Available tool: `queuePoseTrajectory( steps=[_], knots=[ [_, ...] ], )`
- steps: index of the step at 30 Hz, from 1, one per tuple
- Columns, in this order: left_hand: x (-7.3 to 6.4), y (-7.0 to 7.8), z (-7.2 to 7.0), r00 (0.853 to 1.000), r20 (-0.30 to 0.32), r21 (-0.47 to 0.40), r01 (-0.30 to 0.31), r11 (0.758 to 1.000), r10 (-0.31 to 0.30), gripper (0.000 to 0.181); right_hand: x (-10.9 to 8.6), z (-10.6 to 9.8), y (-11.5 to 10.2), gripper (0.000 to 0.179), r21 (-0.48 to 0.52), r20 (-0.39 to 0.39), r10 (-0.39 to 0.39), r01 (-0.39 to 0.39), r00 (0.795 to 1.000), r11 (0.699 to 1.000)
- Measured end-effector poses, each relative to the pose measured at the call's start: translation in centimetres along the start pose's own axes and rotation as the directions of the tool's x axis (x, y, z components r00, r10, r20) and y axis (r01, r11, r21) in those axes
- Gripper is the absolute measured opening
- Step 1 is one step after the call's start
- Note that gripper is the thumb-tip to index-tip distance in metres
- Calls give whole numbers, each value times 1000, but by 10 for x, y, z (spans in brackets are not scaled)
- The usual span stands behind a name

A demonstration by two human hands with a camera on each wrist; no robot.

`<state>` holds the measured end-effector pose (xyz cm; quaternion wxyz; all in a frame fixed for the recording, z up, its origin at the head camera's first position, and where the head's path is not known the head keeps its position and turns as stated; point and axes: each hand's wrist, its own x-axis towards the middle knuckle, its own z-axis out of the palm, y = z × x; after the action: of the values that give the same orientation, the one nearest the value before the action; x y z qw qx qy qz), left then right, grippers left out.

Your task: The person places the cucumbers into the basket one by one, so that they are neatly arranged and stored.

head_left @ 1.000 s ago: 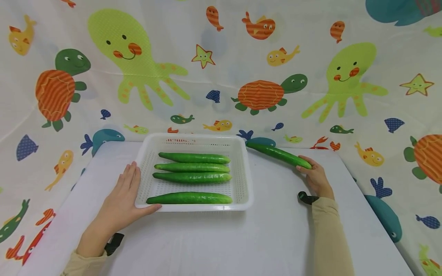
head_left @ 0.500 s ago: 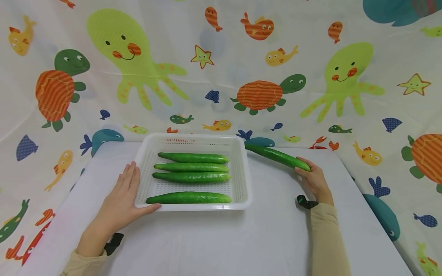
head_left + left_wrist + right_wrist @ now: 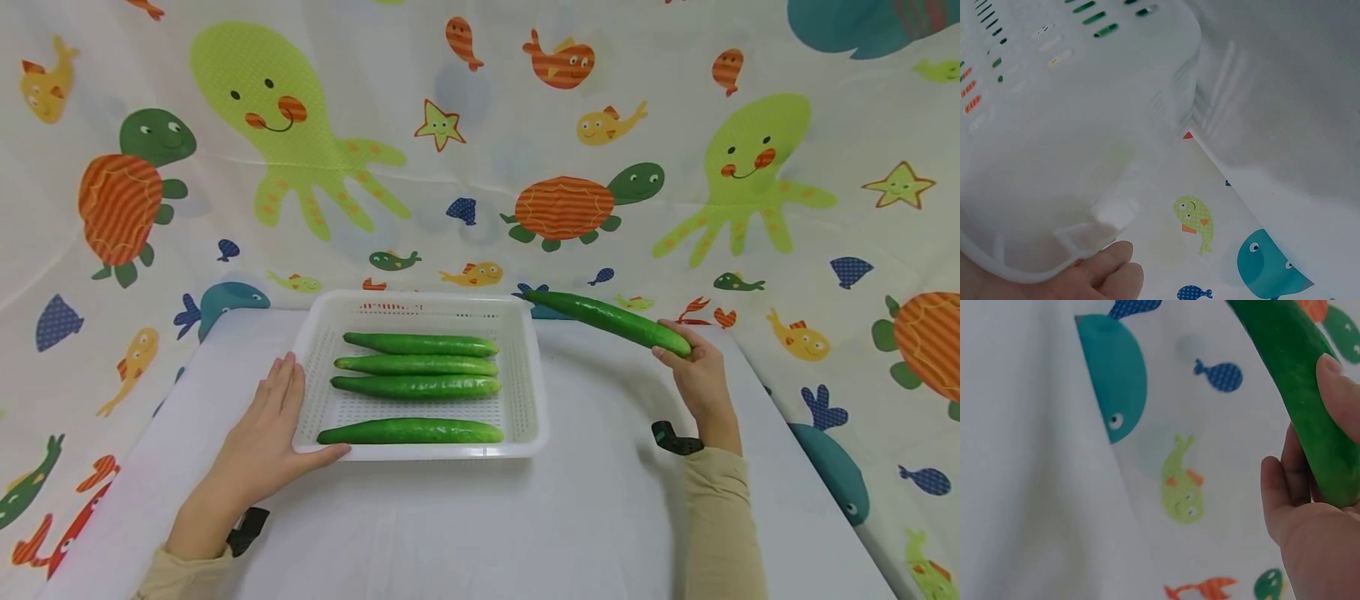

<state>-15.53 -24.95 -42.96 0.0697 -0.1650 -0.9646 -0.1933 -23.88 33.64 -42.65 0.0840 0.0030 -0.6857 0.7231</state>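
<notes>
My right hand (image 3: 701, 375) grips a long green cucumber (image 3: 603, 318) by its near end, above the table to the right of the basket. The cucumber's far end points left, close to the basket's back right corner. In the right wrist view the thumb (image 3: 1339, 394) lies along the cucumber (image 3: 1300, 381), with fingers beneath it. My left hand (image 3: 258, 442) rests against the left side of a white perforated plastic basket (image 3: 542, 400), fingers straight and thumb on the front rim. Several cucumbers lie crosswise inside; the front cucumber (image 3: 411, 431) sits apart from the others.
The white table (image 3: 480, 533) extends in front of the basket and to its right. Directly behind rises a curtain (image 3: 480, 150) printed with sea animals, which also runs down both sides.
My right hand has raised the cucumber off the table and shifted slightly right; the far tip has risen. The left hand and the basket stay in place.
</notes>
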Motion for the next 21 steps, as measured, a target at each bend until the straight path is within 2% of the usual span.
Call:
queuePoseTrajectory(
  steps=[5, 12, 21],
  knots=[
    [0, 0, 0, 1000, 0, 0, 0, 1000, 0, 127, -4, 14, -18, 50, -15, 8, -33, 33, 999, 999],
    [1, -1, 1, 1000, -5, 2, -4, 1000, 4, 127, -8, 37, -36, 48, -66, 38, -118, 120, 992, 991],
    [0, -1, 1, 1000, -1, 4, 2, 1000, -2, 127, -7, 67, -61, 44, -164, 141, -193, 216, 971, 963]
  ],
)
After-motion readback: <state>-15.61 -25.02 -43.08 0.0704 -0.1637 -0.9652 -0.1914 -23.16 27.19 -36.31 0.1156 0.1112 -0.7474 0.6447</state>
